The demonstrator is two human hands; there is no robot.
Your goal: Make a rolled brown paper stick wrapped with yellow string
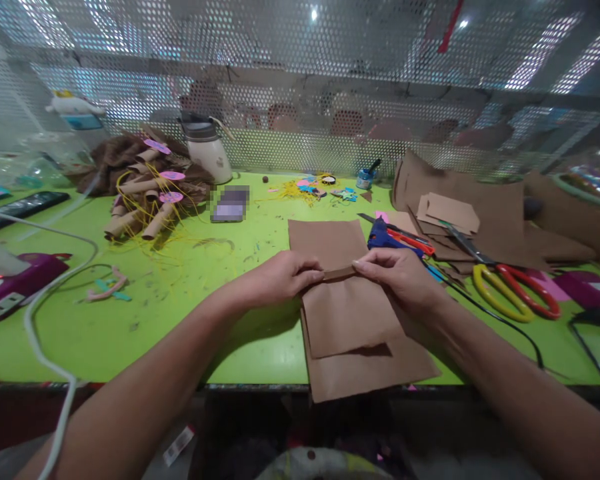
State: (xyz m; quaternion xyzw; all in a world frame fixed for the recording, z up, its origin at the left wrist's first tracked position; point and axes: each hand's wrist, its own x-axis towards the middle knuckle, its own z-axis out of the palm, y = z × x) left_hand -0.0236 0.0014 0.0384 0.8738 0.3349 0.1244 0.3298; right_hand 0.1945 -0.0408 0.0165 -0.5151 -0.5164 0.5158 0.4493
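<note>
A brown paper piece [353, 317] lies over larger brown sheets [325, 240] whose lower end reaches past the table's front edge. Its upper edge is a narrow folded strip, pinched at both ends. My left hand [293, 275] is closed on the strip's left end, thumb and finger together. At the right end, my right hand [397, 272] pinches the same strip. A blue glue gun [385, 235] rests just beyond my right hand, beside an orange-handled tool [413, 241].
Scissors [503, 290] and brown sheets [495, 207] are at the right. Rolled brown tubes with yellow strings [145, 187], a white jug [207, 150] and a phone [230, 204] stand or lie back left. A white cable [35, 327] crosses the left side.
</note>
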